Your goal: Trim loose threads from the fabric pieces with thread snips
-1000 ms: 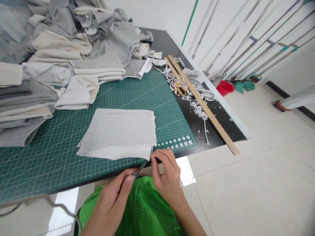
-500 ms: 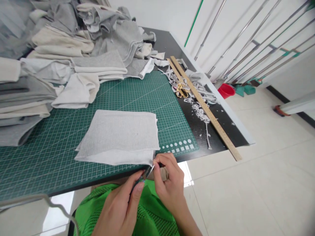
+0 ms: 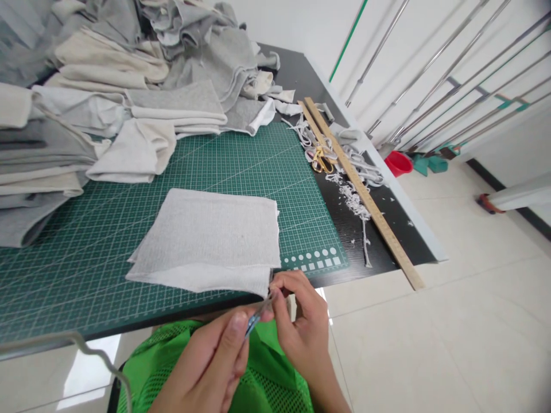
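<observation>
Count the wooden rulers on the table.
2. Both lie side by side along the table's right edge: the long ruler reaches the near edge; the short ruler lies just left of its far end, partly under fabric scraps.

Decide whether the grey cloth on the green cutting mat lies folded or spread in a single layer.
Folded: the grey cloth shows stacked layers along its near edge, where the right hand pinches a corner.

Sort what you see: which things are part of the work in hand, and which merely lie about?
In hand:
left hand holding a small blue-handled tool
right hand pinching the folded grey cloth at its corner
green cutting mat

Lying about:
fabric pile
wooden ruler
gold scissors
red bucket
</observation>
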`<state>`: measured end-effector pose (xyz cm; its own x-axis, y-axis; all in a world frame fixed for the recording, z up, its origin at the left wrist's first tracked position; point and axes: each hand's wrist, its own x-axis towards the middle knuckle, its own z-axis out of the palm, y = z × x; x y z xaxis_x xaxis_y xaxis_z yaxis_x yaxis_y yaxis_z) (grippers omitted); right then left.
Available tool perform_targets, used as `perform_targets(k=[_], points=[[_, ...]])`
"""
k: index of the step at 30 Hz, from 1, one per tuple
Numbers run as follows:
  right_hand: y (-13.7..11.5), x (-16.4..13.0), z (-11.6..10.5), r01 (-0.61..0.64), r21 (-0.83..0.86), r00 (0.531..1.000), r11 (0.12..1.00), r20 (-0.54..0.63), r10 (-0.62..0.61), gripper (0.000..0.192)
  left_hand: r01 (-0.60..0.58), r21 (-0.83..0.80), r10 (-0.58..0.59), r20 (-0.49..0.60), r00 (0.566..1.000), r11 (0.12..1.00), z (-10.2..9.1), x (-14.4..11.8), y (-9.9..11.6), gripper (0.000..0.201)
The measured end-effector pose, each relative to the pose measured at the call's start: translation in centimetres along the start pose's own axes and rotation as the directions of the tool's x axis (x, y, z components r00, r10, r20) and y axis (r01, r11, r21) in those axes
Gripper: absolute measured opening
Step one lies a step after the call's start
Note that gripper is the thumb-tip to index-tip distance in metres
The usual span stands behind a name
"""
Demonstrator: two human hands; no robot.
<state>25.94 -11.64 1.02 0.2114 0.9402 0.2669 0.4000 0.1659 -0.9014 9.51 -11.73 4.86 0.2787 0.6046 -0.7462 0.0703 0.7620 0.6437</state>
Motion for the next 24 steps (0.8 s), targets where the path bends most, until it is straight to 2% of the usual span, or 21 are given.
perform_targets(k=[3,6,12,16,20,24], points=[[-0.1,0.0,0.1,-0.019,-0.002,1.000,1.000,-0.014,0.019,0.014,-0.069,0.136,0.072,-0.015,0.997,0.988,0.0,1.0,1.0,0.065],[-0.2,0.0,0.2,-0.037,-0.023,0.999,0.999,-0.001,0.037,0.012,-0.060,0.244,0.070,-0.030,0.997,0.968,-0.6,1.5,1.6,0.060],[-0.3,-0.1,0.1,-0.038,-0.036,0.999,0.999,-0.002,0.038,0.013,-0.059,0.238,0.064,-0.013,0.998,0.969,-0.9,1.0,2.1,0.049],[-0.2,0.0,0.0,-0.052,-0.006,0.999,0.999,-0.002,0.052,0.012,-0.031,0.274,0.046,-0.048,0.998,0.961,-0.5,0.5,2.1,0.051],[-0.3,0.0,0.0,-0.074,-0.012,0.997,0.997,-0.010,0.074,0.012,-0.095,0.386,0.125,-0.053,0.991,0.918,0.0,0.5,2.4,0.055],[-0.4,-0.2,0.2,-0.031,-0.034,0.999,0.999,-0.021,0.031,0.013,-0.122,0.416,0.160,-0.058,0.985,0.901,0.3,0.6,1.8,0.056]])
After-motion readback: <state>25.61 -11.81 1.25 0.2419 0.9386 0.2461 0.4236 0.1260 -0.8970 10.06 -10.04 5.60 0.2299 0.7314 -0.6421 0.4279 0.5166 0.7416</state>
